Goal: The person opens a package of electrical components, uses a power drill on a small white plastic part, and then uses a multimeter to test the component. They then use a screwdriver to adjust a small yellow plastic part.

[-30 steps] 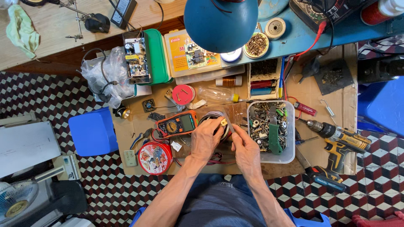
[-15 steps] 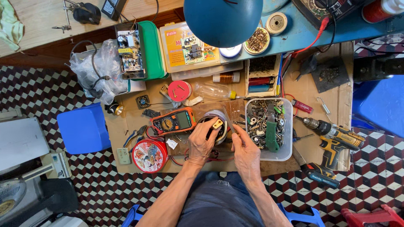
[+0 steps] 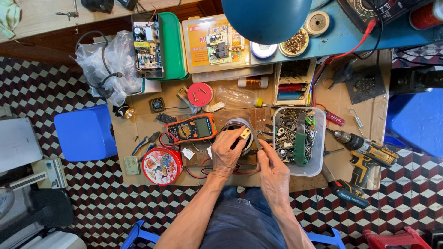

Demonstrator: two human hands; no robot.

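Note:
My left hand (image 3: 227,152) grips a round grey metal cylinder (image 3: 235,125) on the workbench, with a small cream connector block (image 3: 245,133) at its fingertips. Just to the right, my right hand (image 3: 273,171) pinches a thin metal tool (image 3: 255,136) whose tip points up at the block. Both hands sit near the front middle of the brown bench top (image 3: 138,127). What lies under the hands is hidden, apart from red wire by the left wrist.
An orange multimeter (image 3: 191,128) and a red round tin (image 3: 162,164) lie left of the hands. A clear tub of screws and parts (image 3: 297,140) stands right, a yellow drill (image 3: 364,147) beyond it. A blue lamp shade (image 3: 266,18) hangs above; a blue stool (image 3: 84,133) stands left.
Both hands stay on the grey cylinder. The right hand has shifted slightly and now holds the thin tool up toward the cream block. The camera view has drifted a little.

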